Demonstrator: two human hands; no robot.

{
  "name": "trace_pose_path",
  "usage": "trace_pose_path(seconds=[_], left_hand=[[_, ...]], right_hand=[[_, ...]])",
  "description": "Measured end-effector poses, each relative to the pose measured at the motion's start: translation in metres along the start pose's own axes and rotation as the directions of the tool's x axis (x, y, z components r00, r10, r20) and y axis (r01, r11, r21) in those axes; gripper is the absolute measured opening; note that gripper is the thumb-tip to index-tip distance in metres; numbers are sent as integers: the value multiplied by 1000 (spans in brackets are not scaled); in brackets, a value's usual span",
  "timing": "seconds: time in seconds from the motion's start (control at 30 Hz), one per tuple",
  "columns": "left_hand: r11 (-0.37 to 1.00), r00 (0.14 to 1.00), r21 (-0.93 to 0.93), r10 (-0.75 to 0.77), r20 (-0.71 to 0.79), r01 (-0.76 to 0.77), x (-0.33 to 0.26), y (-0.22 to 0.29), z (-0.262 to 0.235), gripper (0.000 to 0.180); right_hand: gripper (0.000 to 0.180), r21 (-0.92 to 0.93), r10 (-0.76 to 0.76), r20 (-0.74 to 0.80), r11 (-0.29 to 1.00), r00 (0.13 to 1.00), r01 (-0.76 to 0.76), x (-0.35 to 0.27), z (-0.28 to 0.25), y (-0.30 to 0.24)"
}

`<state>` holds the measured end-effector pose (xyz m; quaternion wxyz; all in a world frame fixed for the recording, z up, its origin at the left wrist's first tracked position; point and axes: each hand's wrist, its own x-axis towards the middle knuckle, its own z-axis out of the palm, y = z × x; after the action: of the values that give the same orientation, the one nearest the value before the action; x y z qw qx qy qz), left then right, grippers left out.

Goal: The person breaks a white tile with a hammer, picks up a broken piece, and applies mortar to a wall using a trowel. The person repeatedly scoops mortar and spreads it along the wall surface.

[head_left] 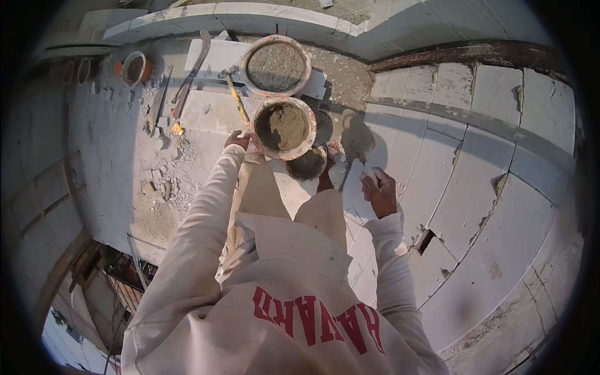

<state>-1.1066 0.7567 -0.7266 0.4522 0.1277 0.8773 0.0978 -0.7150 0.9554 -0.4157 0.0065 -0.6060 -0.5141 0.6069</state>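
Note:
At the left rim of a bucket of mortar (297,106), my left hand (236,139) is closed with its fingers curled against the edge. Sandy-brown mortar (289,125) lies inside that bucket. My right hand (381,195) is closed at the right, beside the wall of pale blocks, around a flat pale tool (354,175) that looks like a trowel. Its handle is mostly hidden by the fingers. Between my hands, just below the bucket, sits a small round bowl (305,166) with a dark inside.
Beyond the bucket stands a wide basin (275,65) of wet grey mix. A hammer (235,95) with a yellow handle and a long saw (194,72) lie left of it. Rubble (170,165) litters the floor. The pale block wall (465,178) runs along my right.

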Motion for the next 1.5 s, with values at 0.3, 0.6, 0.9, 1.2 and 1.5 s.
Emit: trace_pose_path(seconds=[0.3,0.6,0.9,1.2,1.5], left_hand=[[995,972,24,102,-213,-100,42,9,49,51],[982,987,-178,33,-154,-60,49,-5,59,44],[848,986,-505,110,-127,-160,-62,62,65,32],[917,948,-354,72,-309,-185,-71,83,74,35],[886,971,-428,93,-220,-181,-61,79,66,34]], right_hand=[[59,-542,-22,194,831,981,125,220,127,153],[46,-760,75,80,650,994,12,173,7,187],[32,-956,-194,253,102,948,276,149,77,18],[42,-842,12,538,-50,843,538,263,141,40],[50,-625,-132,183,749,974,219,209,171,125]])
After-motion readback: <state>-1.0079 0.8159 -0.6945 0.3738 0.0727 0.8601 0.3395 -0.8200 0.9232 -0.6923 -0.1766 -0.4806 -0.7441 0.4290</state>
